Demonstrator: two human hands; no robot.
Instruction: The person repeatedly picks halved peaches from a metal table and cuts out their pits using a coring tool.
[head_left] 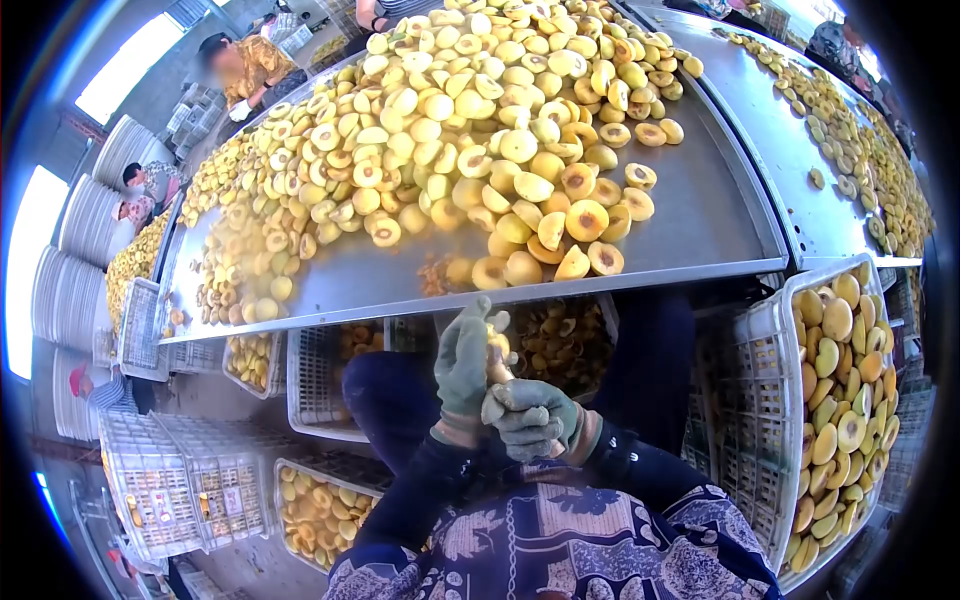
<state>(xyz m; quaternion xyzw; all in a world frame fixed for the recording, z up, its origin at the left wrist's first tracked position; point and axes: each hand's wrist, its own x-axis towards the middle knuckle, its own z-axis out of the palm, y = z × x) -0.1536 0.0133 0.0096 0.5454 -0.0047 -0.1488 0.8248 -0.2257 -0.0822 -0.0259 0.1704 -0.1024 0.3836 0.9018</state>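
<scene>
At the far left, tall stacks of round white trays [90, 222] line the wall, and below them stand white plastic lattice crates [190, 485]. Just right of these, a low pale crate with grid walls [350, 470] holds yellow fruit halves. Above it lies the broad grey metal table with a raised rim [380, 280], heaped with a large pile of halved yellow fruit [430, 125], some showing brown centres. In front of the table's near edge, the left hand in a grey-green glove [460, 365] points upward, its fingers and thumb closed narrowly on a small yellow-brown piece of fruit [498, 362]. Immediately right, the right hand in a matching glove [532, 418] presses against the base of that piece, its fingers curled tightly; I cannot tell whether they enclose anything. Farther right stands a tall white slatted crate [750, 390] filled with fruit halves, and beyond it a second metal table [825, 215] carries more.
</scene>
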